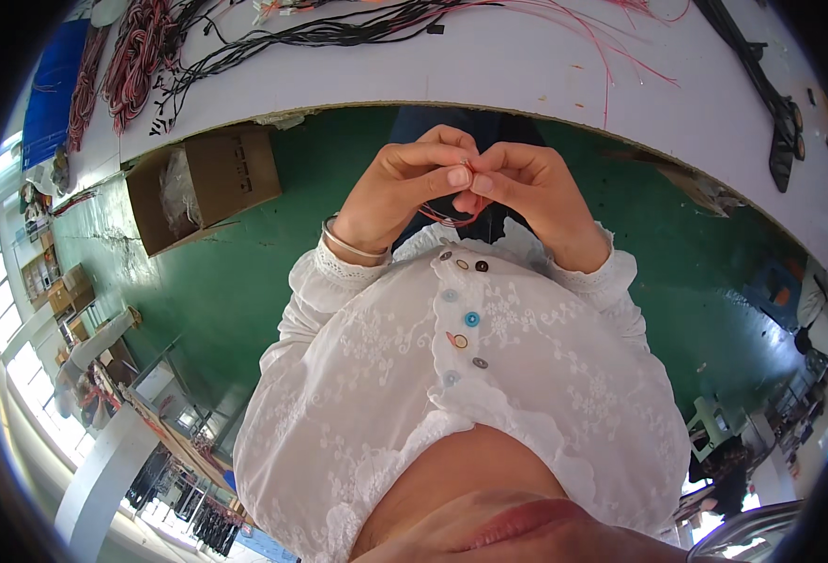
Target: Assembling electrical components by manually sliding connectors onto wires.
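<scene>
A thin red wire (447,218) hangs in a small loop between the two hands, just above the buttoned front of the white lace blouse (461,375) that the person wears. The left hand (405,188) and the right hand (527,192) meet at the fingertips, both closed tight in a pinch on the upper end of that wire; a silver bangle (346,242) sits on the left wrist. To me it looks like the fine part of the job, twisting or seating the wire's end, and I judge that the next move calls for a steady pinch and a small turn of the fingers, since the end itself is hidden between the thumbs.

Beyond the hands, on the far side of them, runs the curved edge of the white desk (527,75), and on it lie bundles of black and red wire harness (245,38). Further to the left of the hands on that desk are coils of red-and-white cable (132,56) beside a blue sheet (53,84). Below the desk's edge, left of the hands, an open brown cardboard box (217,178) stands on the green floor (207,281) with clear plastic bagging inside; any label on it is too small to make out. Right of the hands, at the desk's far end, lies a black cable bundle (780,113).
</scene>
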Available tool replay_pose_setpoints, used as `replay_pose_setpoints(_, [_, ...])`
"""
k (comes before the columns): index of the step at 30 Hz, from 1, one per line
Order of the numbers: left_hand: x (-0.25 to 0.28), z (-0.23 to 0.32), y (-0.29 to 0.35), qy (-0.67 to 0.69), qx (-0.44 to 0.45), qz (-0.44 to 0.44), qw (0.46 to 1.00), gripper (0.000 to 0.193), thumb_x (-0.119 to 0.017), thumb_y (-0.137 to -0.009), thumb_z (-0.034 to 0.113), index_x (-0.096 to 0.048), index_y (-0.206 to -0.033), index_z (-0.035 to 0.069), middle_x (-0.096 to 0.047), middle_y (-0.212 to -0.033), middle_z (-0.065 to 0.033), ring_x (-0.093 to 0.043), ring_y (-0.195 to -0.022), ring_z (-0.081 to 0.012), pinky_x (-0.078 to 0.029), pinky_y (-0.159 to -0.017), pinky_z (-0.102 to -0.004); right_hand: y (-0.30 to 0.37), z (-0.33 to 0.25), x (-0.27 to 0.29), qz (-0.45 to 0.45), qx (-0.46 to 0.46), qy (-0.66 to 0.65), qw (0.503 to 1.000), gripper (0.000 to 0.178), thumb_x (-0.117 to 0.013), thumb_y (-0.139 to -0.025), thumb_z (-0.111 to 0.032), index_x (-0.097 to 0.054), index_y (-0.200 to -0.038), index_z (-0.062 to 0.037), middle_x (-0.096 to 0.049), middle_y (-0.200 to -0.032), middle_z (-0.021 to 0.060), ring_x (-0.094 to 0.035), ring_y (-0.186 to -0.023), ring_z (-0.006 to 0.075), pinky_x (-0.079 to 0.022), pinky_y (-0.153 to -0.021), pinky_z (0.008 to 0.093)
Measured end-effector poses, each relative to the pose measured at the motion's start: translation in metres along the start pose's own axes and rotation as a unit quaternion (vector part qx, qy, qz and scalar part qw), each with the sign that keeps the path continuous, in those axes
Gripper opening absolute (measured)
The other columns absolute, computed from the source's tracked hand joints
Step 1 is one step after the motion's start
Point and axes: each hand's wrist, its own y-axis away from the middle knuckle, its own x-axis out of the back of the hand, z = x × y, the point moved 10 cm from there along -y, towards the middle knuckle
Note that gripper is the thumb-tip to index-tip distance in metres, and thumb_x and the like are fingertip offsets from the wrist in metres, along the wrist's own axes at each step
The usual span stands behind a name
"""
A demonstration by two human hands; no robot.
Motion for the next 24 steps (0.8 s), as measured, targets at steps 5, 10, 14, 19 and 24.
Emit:
replay_pose_setpoints(5, [-0.011,0.028,0.004,-0.093,-0.027,0.092,0.991,0.016,-0.067,-0.097,0.004,-0.075,-0.111,-0.001,-0.066,-0.123,-0.0118,-0.065,-0.096,-0.0182,-0.053,-0.089,-0.0313,0.022,-0.043,0.016,0.148,0.15,0.254,0.944,0.021,-0.072,-0.094,-0.004,-0.07,-0.114,0.0009,-0.073,-0.097,0.0063,-0.07,-0.085,0.0125,-0.056,-0.081,0.0266])
replay_pose_setpoints(10, [-0.046,0.077,0.013,-0.49,-0.257,0.17,0.815,0.014,-0.075,-0.089,0.0,-0.075,-0.103,0.0,-0.073,-0.086,-0.0078,-0.071,-0.073,-0.0179,-0.056,-0.063,-0.0278,0.034,-0.081,-0.003,0.161,0.256,0.358,0.883,0.029,-0.075,-0.089,0.002,-0.071,-0.117,-0.0018,-0.07,-0.1,0.0061,-0.068,-0.085,0.0124,-0.054,-0.076,0.0246])
replay_pose_setpoints(14, [-0.048,0.072,0.009,-0.51,-0.276,0.174,0.796,0.018,-0.078,-0.085,0.0,-0.075,-0.102,0.001,-0.072,-0.086,-0.0099,-0.07,-0.07,-0.0219,-0.054,-0.059,-0.0284,0.035,-0.085,-0.002,0.18,0.313,0.426,0.829,0.02,-0.073,-0.091,0.003,-0.071,-0.11,-0.0004,-0.069,-0.097,0.0065,-0.068,-0.081,0.0136,-0.055,-0.07,0.0249])
replay_pose_setpoints(19, [-0.037,0.067,0.004,-0.46,-0.237,0.223,0.826,0.017,-0.078,-0.086,0.001,-0.075,-0.103,0.001,-0.072,-0.084,-0.009,-0.068,-0.065,-0.0179,-0.054,-0.057,-0.028,0.027,-0.068,0.012,0.208,0.262,0.387,0.859,0.012,-0.071,-0.094,0.0,-0.068,-0.105,0.0009,-0.069,-0.094,0.0071,-0.069,-0.078,0.0142,-0.056,-0.069,0.0246])
replay_pose_setpoints(24, [-0.042,0.059,0.005,-0.469,-0.229,0.163,0.838,0.016,-0.076,-0.088,-0.001,-0.076,-0.105,0.001,-0.071,-0.085,-0.0076,-0.064,-0.066,-0.0132,-0.05,-0.058,-0.0246,0.033,-0.058,0.02,0.218,0.209,0.334,0.893,0.009,-0.064,-0.101,-0.004,-0.065,-0.107,0.002,-0.068,-0.097,0.0044,-0.067,-0.079,0.0095,-0.055,-0.068,0.0227])
